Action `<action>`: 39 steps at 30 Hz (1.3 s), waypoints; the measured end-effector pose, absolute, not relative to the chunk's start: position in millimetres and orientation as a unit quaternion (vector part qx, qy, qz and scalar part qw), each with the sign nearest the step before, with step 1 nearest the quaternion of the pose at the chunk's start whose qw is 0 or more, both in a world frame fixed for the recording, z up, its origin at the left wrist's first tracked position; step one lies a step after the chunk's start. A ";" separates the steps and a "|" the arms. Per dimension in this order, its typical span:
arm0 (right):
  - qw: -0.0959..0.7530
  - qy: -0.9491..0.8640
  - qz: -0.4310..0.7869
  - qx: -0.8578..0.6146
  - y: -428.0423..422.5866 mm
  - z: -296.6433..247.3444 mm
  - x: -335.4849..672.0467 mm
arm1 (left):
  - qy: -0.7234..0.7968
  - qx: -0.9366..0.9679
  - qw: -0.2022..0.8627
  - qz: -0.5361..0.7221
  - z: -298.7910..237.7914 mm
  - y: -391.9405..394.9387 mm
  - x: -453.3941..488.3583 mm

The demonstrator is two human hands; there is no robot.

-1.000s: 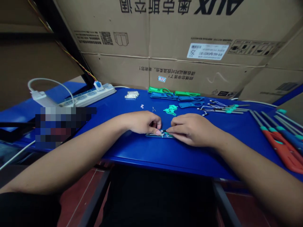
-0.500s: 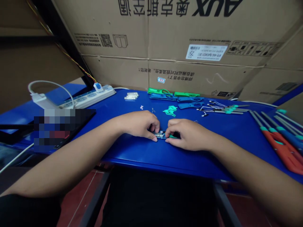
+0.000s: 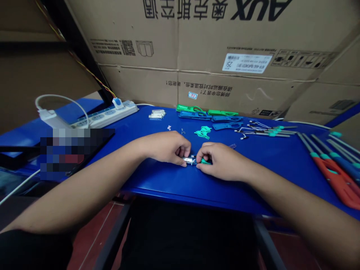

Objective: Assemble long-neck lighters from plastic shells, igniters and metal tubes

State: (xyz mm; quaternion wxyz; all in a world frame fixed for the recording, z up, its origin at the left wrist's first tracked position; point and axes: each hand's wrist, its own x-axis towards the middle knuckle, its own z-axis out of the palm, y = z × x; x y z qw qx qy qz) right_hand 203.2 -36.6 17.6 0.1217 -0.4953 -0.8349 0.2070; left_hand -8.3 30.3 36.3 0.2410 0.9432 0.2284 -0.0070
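Observation:
My left hand and my right hand meet at the middle of the blue table, their fingertips pinching a small teal plastic part with a metal piece from either end. The fingers hide most of it. A teal plastic sprue piece lies just beyond my hands. Several short metal cylinders lie further back, to the left. Green and blue plastic strips lie along the table's back edge.
Several wired metal rods with teal parts lie at the back right. Red- and blue-handled tools lie at the right edge. A white power strip sits back left beside a pixelated object. Cardboard boxes stand behind the blue table.
My right hand has drawn slightly rightward and my hands have shifted the small part; its metal end now shows between my fingers. A small clear rod shows to the right of my right hand.

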 end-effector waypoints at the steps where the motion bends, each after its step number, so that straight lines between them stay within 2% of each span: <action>1: 0.125 -0.836 0.197 -0.497 -37.3 17.4 202.0 | 0.228 0.943 0.242 -0.008 35.5 30.6 -8.4; 6: 0.109 -0.825 0.184 -0.522 -38.1 17.5 195.9 | 0.221 0.942 0.254 -0.006 32.8 31.2 -8.1; 14: 0.115 -0.795 0.249 -0.541 -33.8 14.1 201.4 | 0.224 0.937 0.269 -0.012 33.1 31.4 -8.1; 25: 0.106 -0.818 0.192 -0.532 -39.8 19.0 196.1 | 0.234 0.929 0.286 -0.013 33.3 32.6 -7.9; 39: 0.129 -0.797 0.261 -0.530 -32.4 13.0 205.3 | 0.240 0.926 0.292 -0.012 33.0 31.8 -6.9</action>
